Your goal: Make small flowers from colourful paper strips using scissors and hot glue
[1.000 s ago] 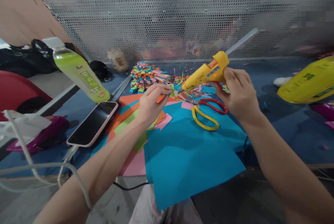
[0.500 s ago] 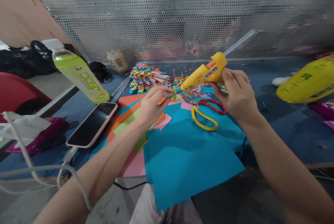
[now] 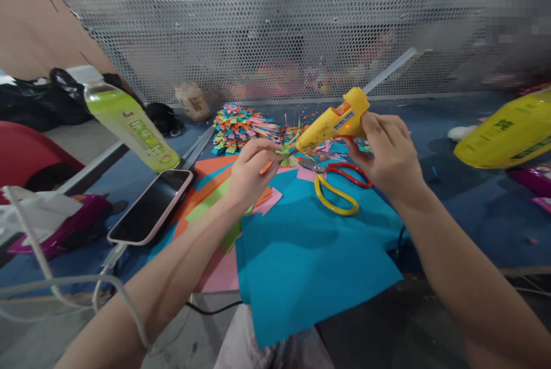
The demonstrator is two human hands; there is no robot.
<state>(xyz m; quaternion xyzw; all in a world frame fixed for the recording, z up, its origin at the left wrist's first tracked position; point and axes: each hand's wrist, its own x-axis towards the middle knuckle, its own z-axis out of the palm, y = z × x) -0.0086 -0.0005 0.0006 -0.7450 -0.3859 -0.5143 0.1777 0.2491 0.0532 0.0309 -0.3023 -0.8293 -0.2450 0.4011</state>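
Note:
My right hand (image 3: 385, 148) is wrapped round the handle of a yellow glue gun (image 3: 331, 122), which has a clear glue stick (image 3: 390, 70) rising from its back and a small orange light lit. Its nozzle points down and left at a small green paper piece (image 3: 286, 154), pinched in the fingertips of my left hand (image 3: 256, 171). Whether nozzle and paper touch I cannot tell. Under the glue gun lie scissors (image 3: 338, 194) with one red and one yellow handle loop, blades partly hidden. A cone of layered multicoloured paper strips (image 3: 239, 128) lies behind my left hand.
Blue paper sheets (image 3: 314, 265) overhang the table's front edge, with orange sheets (image 3: 206, 165) beside them. On the left are a phone (image 3: 150, 208) on a white cable (image 3: 103, 283) and a green drink bottle (image 3: 129, 122). A yellow pack (image 3: 508, 131) lies right. Perforated metal (image 3: 267, 24) stands behind.
The glue gun in my right hand has shifted very slightly left and down, its nozzle still by the green paper. My left hand keeps its pinch almost unmoved.

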